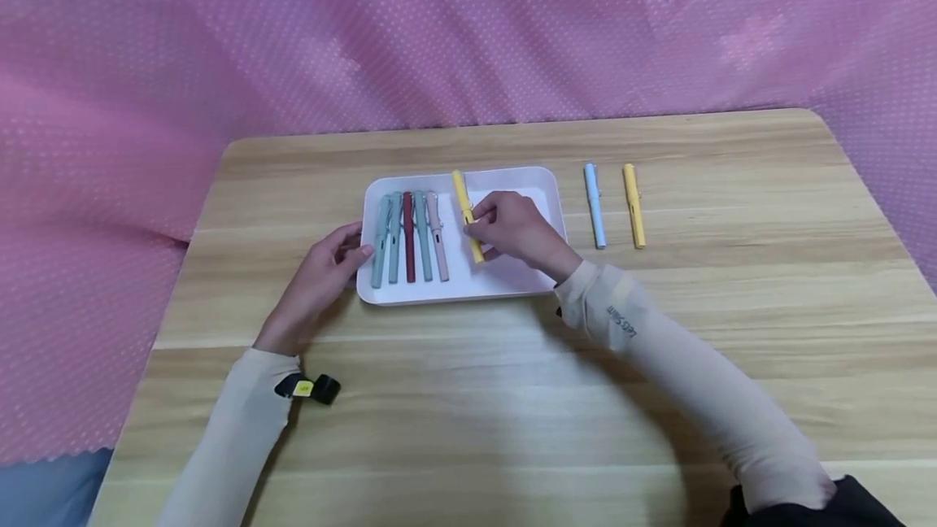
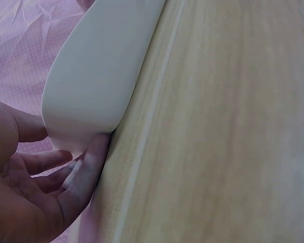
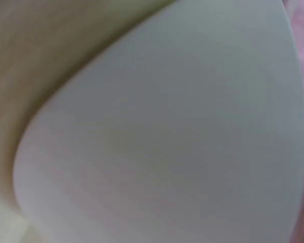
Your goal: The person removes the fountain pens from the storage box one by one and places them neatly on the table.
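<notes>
The right hand (image 1: 516,228) pinched a slim yellow plastic-looking pen (image 1: 466,208) between thumb and fingertips. The pen lay leftward of that nearer hand, over the white rectangular tray (image 1: 486,289), its far end tipped left, nearly parallel to the slender pale-pink pen (image 1: 437,236) beside it; floor contact was unclear. The left hand (image 1: 316,279) gripped the tray's left edge, fingers curled.

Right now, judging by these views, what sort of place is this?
Probably a makeshift tabletop recording setup: pink dotted cloth is draped around a wood-grain table, and a small black device sits at the left sleeve's cuff.
</notes>
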The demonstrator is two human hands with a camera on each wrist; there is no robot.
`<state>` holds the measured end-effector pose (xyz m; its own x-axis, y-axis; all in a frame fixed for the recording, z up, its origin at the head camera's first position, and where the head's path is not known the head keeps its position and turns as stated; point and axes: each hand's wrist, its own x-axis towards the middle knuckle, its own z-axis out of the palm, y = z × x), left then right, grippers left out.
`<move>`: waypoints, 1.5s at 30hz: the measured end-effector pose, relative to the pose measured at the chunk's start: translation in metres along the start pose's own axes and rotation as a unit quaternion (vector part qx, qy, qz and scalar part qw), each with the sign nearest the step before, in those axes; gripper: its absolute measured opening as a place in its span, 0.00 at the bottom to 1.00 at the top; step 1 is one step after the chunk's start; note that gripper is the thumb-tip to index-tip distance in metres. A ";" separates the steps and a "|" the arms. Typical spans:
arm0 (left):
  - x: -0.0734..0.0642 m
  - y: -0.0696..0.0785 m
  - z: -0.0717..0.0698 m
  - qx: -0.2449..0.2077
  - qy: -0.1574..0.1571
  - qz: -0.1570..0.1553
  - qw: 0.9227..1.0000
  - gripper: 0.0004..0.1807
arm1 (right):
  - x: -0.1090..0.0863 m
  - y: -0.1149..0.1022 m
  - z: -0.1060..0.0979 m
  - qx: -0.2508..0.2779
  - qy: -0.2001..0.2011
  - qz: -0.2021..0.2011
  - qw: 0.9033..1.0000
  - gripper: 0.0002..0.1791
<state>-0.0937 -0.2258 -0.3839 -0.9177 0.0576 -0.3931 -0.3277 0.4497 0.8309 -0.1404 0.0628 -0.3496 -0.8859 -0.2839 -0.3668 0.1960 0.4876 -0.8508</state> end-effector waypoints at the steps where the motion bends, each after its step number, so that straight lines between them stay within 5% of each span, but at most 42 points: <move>1: 0.000 -0.001 0.000 0.001 0.000 0.000 1.000 0.33 | -0.001 0.000 -0.003 0.007 0.002 -0.002 1.000 0.13; 10: -0.004 -0.003 -0.003 0.024 -0.001 0.003 1.000 0.34 | -0.008 0.001 -0.030 0.064 0.026 -0.030 0.997 0.14; 33: 0.000 0.001 0.000 0.008 -0.008 0.003 1.000 0.36 | -0.043 0.035 -0.111 0.048 0.118 -0.026 0.992 0.20; 45: 0.000 0.002 0.001 0.009 -0.007 -0.003 1.000 0.35 | -0.052 0.055 -0.146 0.053 0.129 -0.009 0.990 0.21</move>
<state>-0.0937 -0.2242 -0.3827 -0.9127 0.0678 -0.4030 -0.3284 0.4651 0.8221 -0.1448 0.2251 -0.3224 -0.9648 -0.0637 -0.2550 0.2109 0.3913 -0.8958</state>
